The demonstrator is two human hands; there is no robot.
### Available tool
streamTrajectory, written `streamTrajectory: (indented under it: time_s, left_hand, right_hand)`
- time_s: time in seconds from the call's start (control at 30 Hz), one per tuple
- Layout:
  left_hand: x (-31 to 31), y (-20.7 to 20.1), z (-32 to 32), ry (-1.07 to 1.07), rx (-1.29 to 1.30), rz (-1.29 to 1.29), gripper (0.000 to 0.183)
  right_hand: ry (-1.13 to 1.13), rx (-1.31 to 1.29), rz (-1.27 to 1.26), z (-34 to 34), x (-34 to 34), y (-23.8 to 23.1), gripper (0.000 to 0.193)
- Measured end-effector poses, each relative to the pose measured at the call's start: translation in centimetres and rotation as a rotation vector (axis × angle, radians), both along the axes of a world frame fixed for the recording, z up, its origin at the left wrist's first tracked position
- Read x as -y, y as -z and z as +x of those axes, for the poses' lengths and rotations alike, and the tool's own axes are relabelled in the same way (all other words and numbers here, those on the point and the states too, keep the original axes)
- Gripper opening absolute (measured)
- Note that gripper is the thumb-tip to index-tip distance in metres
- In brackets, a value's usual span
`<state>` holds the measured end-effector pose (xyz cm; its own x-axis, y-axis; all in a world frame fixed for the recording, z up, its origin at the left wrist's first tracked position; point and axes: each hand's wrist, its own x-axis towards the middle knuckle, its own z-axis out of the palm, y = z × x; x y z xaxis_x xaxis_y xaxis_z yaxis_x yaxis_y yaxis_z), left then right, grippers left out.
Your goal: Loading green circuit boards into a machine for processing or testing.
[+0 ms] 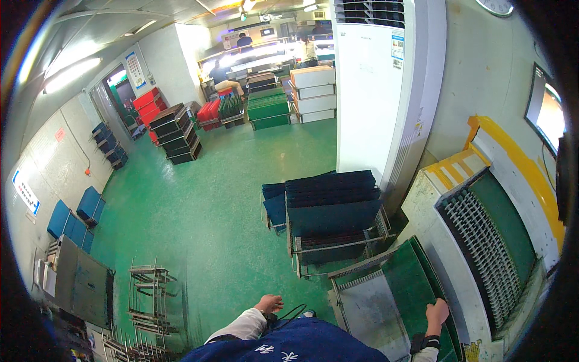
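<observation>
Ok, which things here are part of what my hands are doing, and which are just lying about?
In hand:
right hand resting on the green board
grey tray beside the board
left hand, near the body

Lying about:
rack of dark blue panels
empty wire racks
red crates

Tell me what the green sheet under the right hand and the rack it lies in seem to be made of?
The green sheet looks like a thin, rigid board with a matte finish, perhaps laminate or plastic: it lies flat and shows no folds. The right hand rests on its near edge. The rack looks like bare grey metal, judging by its thin rails and dull sheen.
</observation>
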<state>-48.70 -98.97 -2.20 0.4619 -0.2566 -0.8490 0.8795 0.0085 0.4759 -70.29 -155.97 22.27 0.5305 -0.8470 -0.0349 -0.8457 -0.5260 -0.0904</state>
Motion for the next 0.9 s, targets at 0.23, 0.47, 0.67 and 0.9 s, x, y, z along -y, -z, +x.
streamTrajectory:
  time_s: [0.23, 0.47, 0.67, 0.9]
  left_hand:
    - [1.4, -5.0, -1.3, 0.034, 0.045, 0.166, 0.027]
    - [1.6, -5.0, -1.1, -0.001, 0.052, 0.142, 0.032]
    - [1.9, -4.6, -0.6, 0.014, 0.017, 0.100, 0.028]
    - [3.4, -3.3, 0.4, 0.051, 0.045, 0.048, 0.029]
  right_hand:
    - [-0.032, 0.037, 0.051, -1.2, 0.9, 1.5, 0.031]
    - [-0.088, 0.098, -0.004, -2.1, 1.0, -0.7, 0.029]
    - [-0.055, 0.077, 0.057, -2.6, -0.1, -11.0, 0.033]
    - [0.002, 0.419, -0.084, -9.0, 1.6, -17.3, 0.033]
